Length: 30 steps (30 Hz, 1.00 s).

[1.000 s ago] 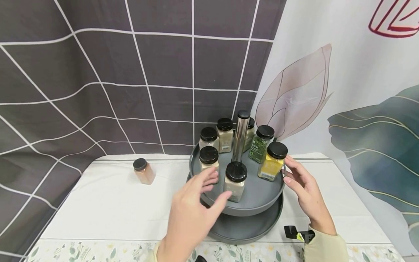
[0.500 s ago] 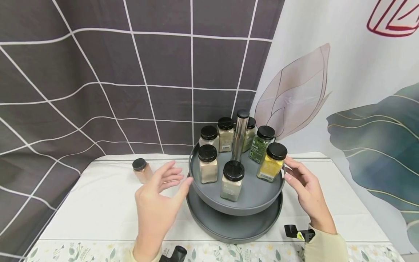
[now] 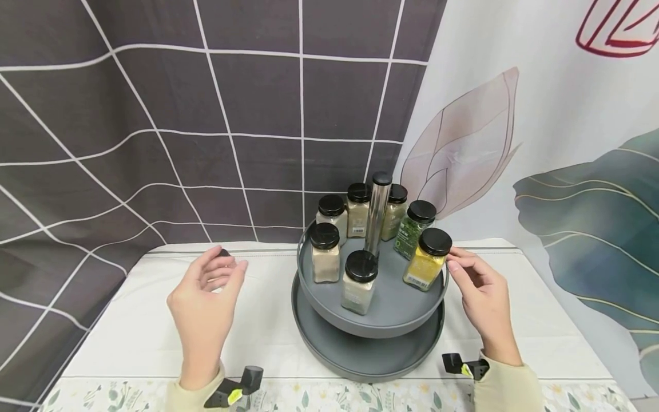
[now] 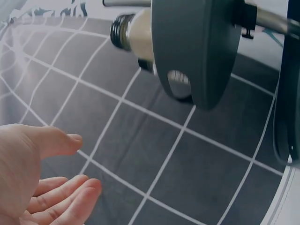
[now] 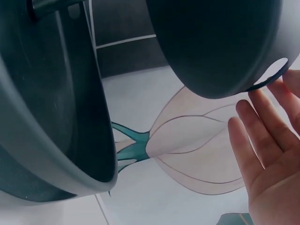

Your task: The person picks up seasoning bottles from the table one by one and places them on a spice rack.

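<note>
In the head view, a grey two-tier turntable carries several black-capped spice jars on its upper tray. A jar of yellow spice stands by the right rim, with a jar of green flakes behind it. My right hand pinches the upper tray's rim at its cut-out handle. Left of the turntable, my left hand is raised with loosely bent fingers and holds nothing. Behind those fingers, only the black cap of a separate jar shows; its body is mostly hidden.
A metal post rises from the middle of the turntable. The white table has a floral front strip. Behind stands a dark gridded curtain, with a leaf-printed sheet on the right.
My left hand has moved left from the upper tray to the separate jar. The upper tray has turned slightly, its front jars shifting left and its back ones right. My right hand stays at the rim.
</note>
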Tool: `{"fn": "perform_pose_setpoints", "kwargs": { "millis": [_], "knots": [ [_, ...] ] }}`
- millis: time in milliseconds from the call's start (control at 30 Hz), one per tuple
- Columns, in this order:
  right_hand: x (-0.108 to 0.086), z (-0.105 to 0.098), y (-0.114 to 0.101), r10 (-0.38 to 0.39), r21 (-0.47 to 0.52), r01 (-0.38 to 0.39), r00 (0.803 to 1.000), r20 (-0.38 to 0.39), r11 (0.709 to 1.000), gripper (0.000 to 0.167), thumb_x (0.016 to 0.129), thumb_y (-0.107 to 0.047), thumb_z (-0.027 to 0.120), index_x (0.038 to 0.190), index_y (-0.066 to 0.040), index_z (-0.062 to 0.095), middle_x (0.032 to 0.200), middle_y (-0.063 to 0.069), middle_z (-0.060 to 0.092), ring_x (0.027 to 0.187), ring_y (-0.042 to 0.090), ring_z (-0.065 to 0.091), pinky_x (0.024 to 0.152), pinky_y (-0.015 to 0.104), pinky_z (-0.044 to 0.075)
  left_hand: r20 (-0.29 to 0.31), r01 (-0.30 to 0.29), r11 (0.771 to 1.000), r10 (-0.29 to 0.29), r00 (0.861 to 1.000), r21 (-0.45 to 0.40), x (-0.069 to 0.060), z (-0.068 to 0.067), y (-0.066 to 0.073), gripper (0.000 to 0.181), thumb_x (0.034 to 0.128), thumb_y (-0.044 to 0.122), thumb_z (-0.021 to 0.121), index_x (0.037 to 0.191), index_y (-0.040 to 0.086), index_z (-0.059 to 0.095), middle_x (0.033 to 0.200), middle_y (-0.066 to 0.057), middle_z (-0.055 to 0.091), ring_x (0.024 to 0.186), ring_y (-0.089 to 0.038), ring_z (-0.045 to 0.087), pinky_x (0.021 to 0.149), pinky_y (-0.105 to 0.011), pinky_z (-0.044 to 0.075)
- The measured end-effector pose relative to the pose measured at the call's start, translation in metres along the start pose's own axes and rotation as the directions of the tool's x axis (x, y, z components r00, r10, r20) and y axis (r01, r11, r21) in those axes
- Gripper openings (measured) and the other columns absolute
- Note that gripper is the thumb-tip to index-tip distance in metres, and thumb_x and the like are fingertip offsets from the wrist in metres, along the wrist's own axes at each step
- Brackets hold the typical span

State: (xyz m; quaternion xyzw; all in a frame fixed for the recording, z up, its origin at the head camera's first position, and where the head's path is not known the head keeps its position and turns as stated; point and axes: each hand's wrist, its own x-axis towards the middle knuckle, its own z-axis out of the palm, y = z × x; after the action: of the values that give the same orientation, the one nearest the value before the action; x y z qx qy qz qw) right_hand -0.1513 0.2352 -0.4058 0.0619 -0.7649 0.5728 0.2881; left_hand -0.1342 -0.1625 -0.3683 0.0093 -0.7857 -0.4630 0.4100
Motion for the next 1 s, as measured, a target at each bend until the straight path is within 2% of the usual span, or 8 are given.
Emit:
{"fn": "perform_pose_setpoints", "kwargs": {
  "millis": [200, 367, 567, 700, 833, 933, 1000],
  "knots": [
    [0.001, 0.003, -0.001, -0.004, 0.014, 0.005, 0.999, -0.045, 1.0, 0.008, 0.094, 0.01, 0.062, 0.096, 0.015, 0.067, 0.112, -0.008, 0.071, 0.103, 0.007, 0.068, 0.09, 0.014, 0.052, -0.034, 0.051, 0.999, -0.051, 0.998, 0.012, 0.006, -0.003, -0.011, 0.038, 0.0828, 0.005, 0.081, 0.118, -0.004, 0.069, 0.09, -0.012, 0.075, 0.072, 0.009, 0.064, 0.07, -0.007, 0.054],
    [0.001, 0.002, -0.001, -0.009, -0.015, 0.008, 0.998, -0.069, 1.0, 0.009, 0.094, 0.007, 0.064, 0.098, 0.012, 0.07, 0.109, -0.01, 0.071, 0.103, 0.007, 0.067, 0.09, 0.014, 0.052, -0.051, 0.089, 0.996, -0.088, 0.995, 0.026, 0.009, -0.005, -0.019, 0.036, 0.0841, 0.004, 0.08, 0.118, -0.005, 0.069, 0.09, -0.014, 0.075, 0.07, 0.011, 0.062, 0.067, -0.004, 0.052],
    [0.001, -0.001, -0.003, 0.007, -0.019, -0.008, 0.999, -0.05, 1.0, 0.009, 0.093, 0.007, 0.066, 0.099, 0.012, 0.07, 0.109, -0.008, 0.071, 0.105, 0.009, 0.066, 0.092, 0.015, 0.051, -0.06, 0.136, 0.99, -0.133, 0.989, 0.047, 0.012, -0.006, -0.031, 0.037, 0.0854, 0.009, 0.08, 0.119, -0.003, 0.07, 0.091, -0.013, 0.075, 0.07, 0.012, 0.061, 0.065, -0.003, 0.05],
    [0.001, -0.002, -0.003, 0.041, 0.121, -0.039, 0.999, -0.009, 0.992, 0.012, 0.091, 0.011, 0.065, 0.103, 0.012, 0.068, 0.113, 0.001, 0.07, 0.108, 0.013, 0.065, 0.092, 0.017, 0.052, -0.069, 0.163, 0.984, -0.158, 0.985, 0.072, 0.013, -0.008, -0.039, 0.038, 0.0856, 0.011, 0.08, 0.12, -0.001, 0.069, 0.093, -0.014, 0.075, 0.07, 0.014, 0.06, 0.065, -0.002, 0.049],
    [0.003, -0.004, -0.002, 0.036, 0.3, -0.043, 0.999, 0.029, 0.953, 0.027, 0.09, 0.018, 0.061, 0.115, 0.01, 0.065, 0.124, 0.009, 0.066, 0.112, 0.016, 0.064, 0.093, 0.02, 0.053, -0.062, 0.174, 0.98, -0.169, 0.984, 0.095, 0.014, -0.009, -0.043, 0.039, 0.0867, 0.013, 0.079, 0.122, 0.0, 0.069, 0.095, -0.013, 0.075, 0.072, 0.013, 0.06, 0.066, -0.002, 0.048],
    [0.003, -0.005, -0.002, 0.006, 0.356, -0.031, 0.998, 0.07, 0.934, 0.038, 0.09, 0.021, 0.058, 0.127, 0.013, 0.059, 0.134, 0.011, 0.063, 0.117, 0.016, 0.062, 0.096, 0.022, 0.053, -0.057, 0.19, 0.976, -0.184, 0.981, 0.106, 0.014, -0.009, -0.047, 0.04, 0.087, 0.013, 0.078, 0.123, 0.0, 0.068, 0.097, -0.014, 0.075, 0.073, 0.013, 0.059, 0.066, -0.002, 0.047],
    [0.003, -0.005, -0.001, -0.004, 0.359, -0.032, 0.995, 0.097, 0.933, 0.042, 0.091, 0.02, 0.057, 0.132, 0.015, 0.054, 0.138, 0.011, 0.06, 0.121, 0.016, 0.06, 0.098, 0.021, 0.051, -0.056, 0.202, 0.973, -0.197, 0.979, 0.113, 0.014, -0.009, -0.049, 0.041, 0.0872, 0.014, 0.078, 0.124, 0.0, 0.067, 0.098, -0.015, 0.075, 0.074, 0.014, 0.058, 0.066, -0.001, 0.046]
  ]
}}
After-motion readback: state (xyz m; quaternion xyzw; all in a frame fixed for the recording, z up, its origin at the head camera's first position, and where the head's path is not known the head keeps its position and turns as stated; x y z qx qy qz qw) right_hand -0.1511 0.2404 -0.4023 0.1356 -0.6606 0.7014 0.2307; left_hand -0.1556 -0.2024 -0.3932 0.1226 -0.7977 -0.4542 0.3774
